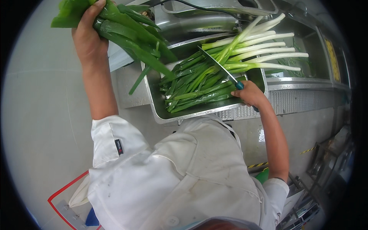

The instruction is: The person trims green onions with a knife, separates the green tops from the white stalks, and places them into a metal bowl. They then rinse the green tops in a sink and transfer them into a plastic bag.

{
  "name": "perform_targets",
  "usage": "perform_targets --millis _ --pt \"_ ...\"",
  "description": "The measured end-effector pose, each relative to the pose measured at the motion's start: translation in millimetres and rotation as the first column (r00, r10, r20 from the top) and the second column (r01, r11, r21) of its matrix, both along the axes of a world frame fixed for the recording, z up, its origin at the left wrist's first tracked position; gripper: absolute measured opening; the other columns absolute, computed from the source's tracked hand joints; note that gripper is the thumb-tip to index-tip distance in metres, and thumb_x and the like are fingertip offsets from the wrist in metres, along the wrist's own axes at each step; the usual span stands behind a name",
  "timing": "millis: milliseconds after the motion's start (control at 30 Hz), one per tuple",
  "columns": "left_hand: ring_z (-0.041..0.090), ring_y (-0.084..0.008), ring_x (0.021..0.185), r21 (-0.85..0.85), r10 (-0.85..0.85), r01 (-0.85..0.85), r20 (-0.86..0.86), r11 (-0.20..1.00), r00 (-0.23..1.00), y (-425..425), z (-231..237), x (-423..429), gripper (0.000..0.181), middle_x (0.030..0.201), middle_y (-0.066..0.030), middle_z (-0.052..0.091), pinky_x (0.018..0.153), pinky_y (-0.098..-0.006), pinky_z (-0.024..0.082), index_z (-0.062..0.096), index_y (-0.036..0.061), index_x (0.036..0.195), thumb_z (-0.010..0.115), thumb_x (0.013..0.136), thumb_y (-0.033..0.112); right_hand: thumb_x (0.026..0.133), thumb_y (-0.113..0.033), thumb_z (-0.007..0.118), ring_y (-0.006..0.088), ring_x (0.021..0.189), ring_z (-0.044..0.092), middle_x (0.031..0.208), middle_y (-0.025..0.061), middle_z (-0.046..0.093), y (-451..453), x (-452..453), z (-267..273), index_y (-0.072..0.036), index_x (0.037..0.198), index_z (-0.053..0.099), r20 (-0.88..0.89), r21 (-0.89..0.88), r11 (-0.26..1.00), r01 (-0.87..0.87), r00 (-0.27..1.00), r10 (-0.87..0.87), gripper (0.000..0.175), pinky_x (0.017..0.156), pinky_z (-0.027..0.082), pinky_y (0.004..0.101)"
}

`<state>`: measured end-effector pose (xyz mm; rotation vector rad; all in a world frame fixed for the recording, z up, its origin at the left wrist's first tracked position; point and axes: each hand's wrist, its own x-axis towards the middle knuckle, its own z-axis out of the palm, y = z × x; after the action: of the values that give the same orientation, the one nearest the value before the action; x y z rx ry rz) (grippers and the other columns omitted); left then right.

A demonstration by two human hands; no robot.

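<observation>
My left hand (90,37), raised at the upper left, grips a bunch of green scallion leaves (129,31) whose ends hang towards a metal pan. My right hand (248,93) is closed around the dark green handle of a knife (220,66); its blade slants up and left over the scallions in the pan. Long scallions (264,54) lie with their white stalks across the pan's right side and their green leaves inside. The rectangular stainless steel pan (149,95) stands before me, with more cut or loose green leaves (189,89) inside it.
Behind the pan is a steel basin (201,24) with a black cable (201,10) across it. To the right is a sink (313,69) with water and green bits in it. A perforated metal ledge (299,100) runs below the sink. Metal racks (325,155) stand at the lower right.
</observation>
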<state>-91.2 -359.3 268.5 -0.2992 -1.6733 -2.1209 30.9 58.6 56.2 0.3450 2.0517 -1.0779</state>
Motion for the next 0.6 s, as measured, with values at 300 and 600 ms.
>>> perform_targets --millis 300,600 --pt "0.074 -0.0314 0.097 -0.022 0.057 -0.059 -0.078 0.998 0.995 37 4 -8 0.03 0.102 -0.0155 0.07 0.089 -0.0442 0.062 0.065 -0.0061 0.119 0.077 0.093 0.005 0.096 -0.019 0.083 0.0111 0.044 0.049 0.06 0.0006 0.054 8 33 33 -0.005 0.085 0.061 -0.003 -0.212 0.973 0.096 0.995 -0.098 0.028 0.043 0.038 0.032" --pt "0.075 -0.0298 0.096 0.139 0.021 -0.01 -0.084 0.99 0.996 97 21 -13 0.029 0.105 -0.0145 0.073 0.086 -0.0433 0.064 0.068 -0.0041 0.117 0.077 0.092 0.007 0.094 -0.013 0.084 0.0082 0.047 0.048 0.063 -0.0029 0.053 52 106 59 -0.006 0.087 0.061 -0.019 -0.337 0.842 0.422 0.891 -0.454 0.025 0.045 0.037 0.0281"
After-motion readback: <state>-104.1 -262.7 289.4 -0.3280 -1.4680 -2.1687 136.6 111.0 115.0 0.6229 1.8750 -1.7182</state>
